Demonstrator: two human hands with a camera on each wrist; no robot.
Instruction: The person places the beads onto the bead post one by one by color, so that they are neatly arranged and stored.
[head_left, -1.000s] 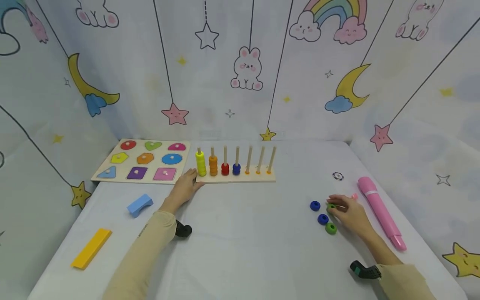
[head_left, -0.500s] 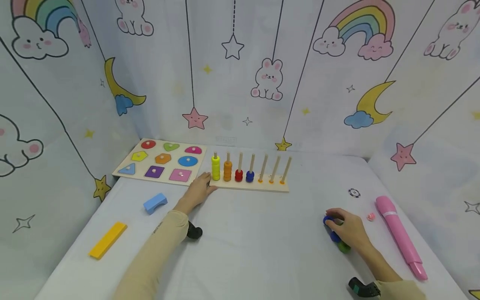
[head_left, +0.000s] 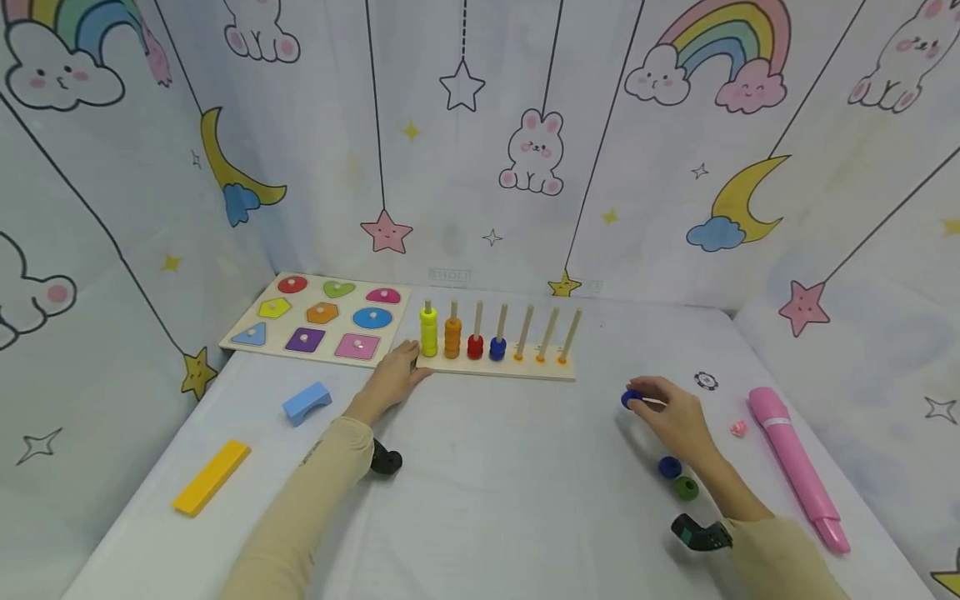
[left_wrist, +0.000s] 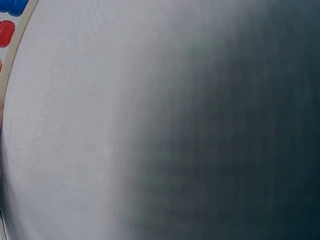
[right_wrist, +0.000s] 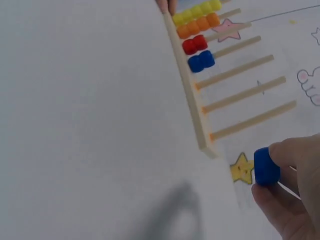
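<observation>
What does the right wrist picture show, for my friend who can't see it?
A right hand pinches a blue ring near the end of a wooden peg rack. Yellow, orange, red and blue rings sit on four pegs; three pegs are bare.

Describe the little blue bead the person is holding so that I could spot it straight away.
Start at the wooden peg rack at the back of the table, then look right and nearer, to the right hand. The blue bead is pinched at its fingertips, off the table. Unlike the loose blue bead and green bead lying beside that wrist, it is the only one held.
</observation>
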